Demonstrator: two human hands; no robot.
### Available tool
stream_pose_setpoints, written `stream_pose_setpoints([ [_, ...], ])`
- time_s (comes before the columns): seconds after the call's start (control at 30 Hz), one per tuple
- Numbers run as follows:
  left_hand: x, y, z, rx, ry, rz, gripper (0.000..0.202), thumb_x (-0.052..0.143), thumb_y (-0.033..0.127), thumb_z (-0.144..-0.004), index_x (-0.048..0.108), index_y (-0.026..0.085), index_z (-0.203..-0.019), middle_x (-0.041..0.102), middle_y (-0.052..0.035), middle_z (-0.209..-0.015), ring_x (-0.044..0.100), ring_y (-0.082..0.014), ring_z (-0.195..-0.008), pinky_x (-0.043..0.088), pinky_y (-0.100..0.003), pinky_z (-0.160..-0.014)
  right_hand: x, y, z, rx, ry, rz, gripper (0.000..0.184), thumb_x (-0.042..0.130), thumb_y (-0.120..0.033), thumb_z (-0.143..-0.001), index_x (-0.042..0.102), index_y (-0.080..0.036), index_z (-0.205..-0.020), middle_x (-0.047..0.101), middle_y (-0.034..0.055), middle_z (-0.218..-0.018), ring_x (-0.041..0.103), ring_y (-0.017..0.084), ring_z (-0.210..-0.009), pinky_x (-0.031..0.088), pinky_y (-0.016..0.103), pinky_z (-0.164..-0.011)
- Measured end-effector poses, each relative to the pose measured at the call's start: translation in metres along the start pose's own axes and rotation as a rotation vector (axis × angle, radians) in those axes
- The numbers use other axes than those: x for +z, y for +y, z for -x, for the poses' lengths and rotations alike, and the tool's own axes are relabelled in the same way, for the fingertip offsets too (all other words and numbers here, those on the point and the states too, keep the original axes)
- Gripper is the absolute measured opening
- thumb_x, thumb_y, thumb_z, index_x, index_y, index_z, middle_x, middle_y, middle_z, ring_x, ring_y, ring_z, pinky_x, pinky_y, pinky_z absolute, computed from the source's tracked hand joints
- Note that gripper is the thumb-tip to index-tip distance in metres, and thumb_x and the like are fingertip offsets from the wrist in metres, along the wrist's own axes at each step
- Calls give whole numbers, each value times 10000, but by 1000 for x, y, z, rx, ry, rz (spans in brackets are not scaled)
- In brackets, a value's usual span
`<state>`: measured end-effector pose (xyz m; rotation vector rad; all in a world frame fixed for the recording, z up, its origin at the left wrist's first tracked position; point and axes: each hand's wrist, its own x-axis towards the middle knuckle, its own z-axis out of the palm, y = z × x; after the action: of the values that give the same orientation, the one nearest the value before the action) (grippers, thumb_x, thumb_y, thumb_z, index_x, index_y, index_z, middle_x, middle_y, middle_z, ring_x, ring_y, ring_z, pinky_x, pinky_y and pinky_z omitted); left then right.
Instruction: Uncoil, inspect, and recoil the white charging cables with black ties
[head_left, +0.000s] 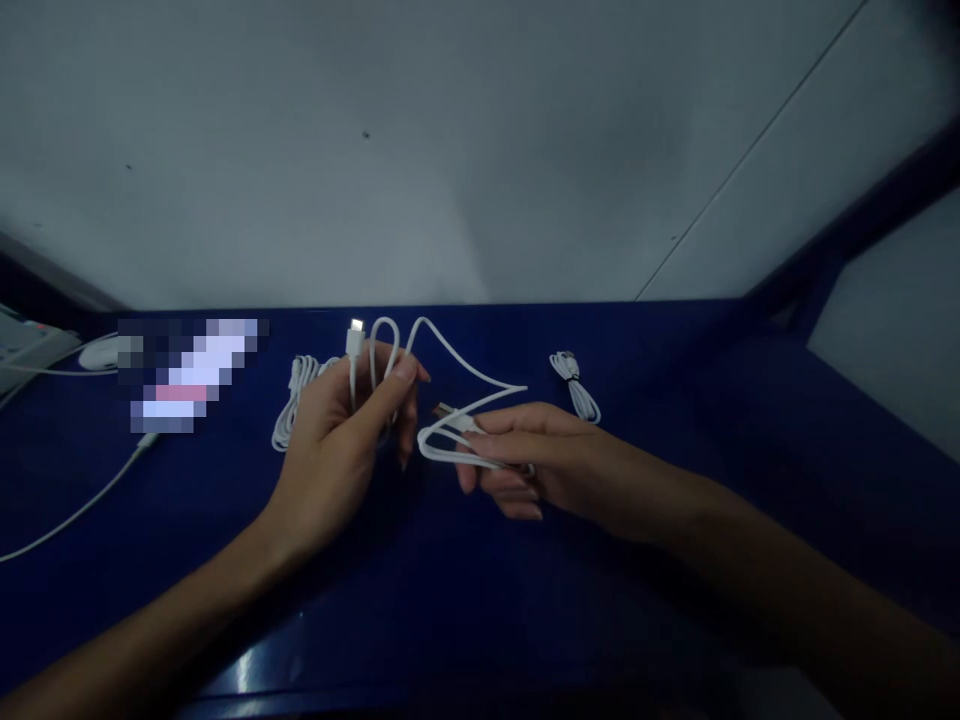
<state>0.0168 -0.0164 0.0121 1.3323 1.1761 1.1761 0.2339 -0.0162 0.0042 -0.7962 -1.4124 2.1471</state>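
Note:
A white USB cable (pixel 457 362) runs between my two hands, above a dark blue tabletop (pixel 450 600). My left hand (pixel 352 420) pinches a loop of it between thumb and fingers, and one small plug (pixel 355 338) sticks up past that hand. Folded loops of the same cable lie in my right hand (pixel 517 450), closed on them, with the larger USB plug (pixel 454 412) pointing left from its fingers. Partly behind my left hand rests a coiled white cable (pixel 289 415). Beyond my right hand lies another coiled cable (pixel 576 385), bound with a dark tie.
At the left is a pixelated bright screen (pixel 195 375) with a white cord (pixel 90 508) leading from its lower end. A white rounded object (pixel 100 352) and a power strip (pixel 30 345) sit farther left. A pale wall (pixel 450 150) rises behind the table.

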Motion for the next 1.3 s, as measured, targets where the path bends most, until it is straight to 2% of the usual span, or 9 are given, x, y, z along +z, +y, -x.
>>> stream_pose_setpoints([
  [0.1,-2,-4,-1,2,77,-40,161,755,365,-1021,736,242,-918,679,9,-774,655,-159,-703,544,-268,-684,2,-2,1,-34,-10,-67,341,631,-449,-1088,770,-201,-899,440,-34,-712,363,136,-620,342,299,-602],
  [0.17,-3,-7,-2,29,129,-33,102,764,350,-1016,779,254,-984,766,-12,-953,725,-195,-911,575,-300,-875,3,-2,1,-98,55,-47,333,638,-471,-1087,796,-214,-947,497,-25,-718,397,135,-612,351,299,-597],
  [0.3,-1,-8,0,55,22,147,170,703,323,-1057,810,236,-1157,767,-65,-1373,687,-302,-1313,529,-427,-1142,3,0,-1,-185,188,-23,331,633,-502,-1100,824,-237,-1046,603,-7,-792,486,126,-634,400,279,-601],
  [0.43,4,-7,6,108,-40,240,129,686,277,-1061,796,217,-1028,779,-86,-1373,679,-342,-1354,535,-471,-1153,0,2,-3,-194,180,-69,376,593,-515,-1118,825,-221,-1091,620,-4,-782,507,113,-618,415,249,-573],
  [0.63,7,-5,0,159,51,374,209,614,203,-1076,735,210,-905,829,-76,-1099,780,-352,-1188,620,-508,-1062,-3,-1,2,-80,61,114,407,528,-463,-1156,815,-183,-1085,632,-12,-701,541,97,-601,427,208,-566],
  [0.77,6,-4,-6,136,97,434,244,588,190,-1082,713,211,-874,836,-70,-1103,788,-341,-1186,648,-511,-1052,-6,-2,4,20,66,144,362,519,-402,-1156,798,-183,-1082,681,1,-709,561,97,-583,449,209,-564],
  [0.87,6,-3,-6,130,142,440,243,575,174,-1084,700,224,-882,848,-60,-1121,765,-331,-1240,626,-516,-1088,-7,-1,2,3,170,142,367,528,-410,-1145,797,-173,-1065,694,14,-703,576,103,-567,431,211,-524],
  [1.1,9,0,-3,260,202,392,246,560,129,-1071,688,215,-880,817,-65,-1112,733,-319,-1249,641,-464,-1012,1,2,0,-210,604,259,362,487,-426,-1165,743,-177,-1104,722,13,-719,612,111,-551,455,227,-494],
  [1.3,6,0,-2,198,13,419,289,557,172,-1080,687,199,-823,812,-115,-1088,745,-356,-1249,615,-497,-1059,-1,9,-8,-308,661,135,293,544,-417,-1150,716,-181,-1127,787,51,-886,683,145,-664,522,276,-568],
])
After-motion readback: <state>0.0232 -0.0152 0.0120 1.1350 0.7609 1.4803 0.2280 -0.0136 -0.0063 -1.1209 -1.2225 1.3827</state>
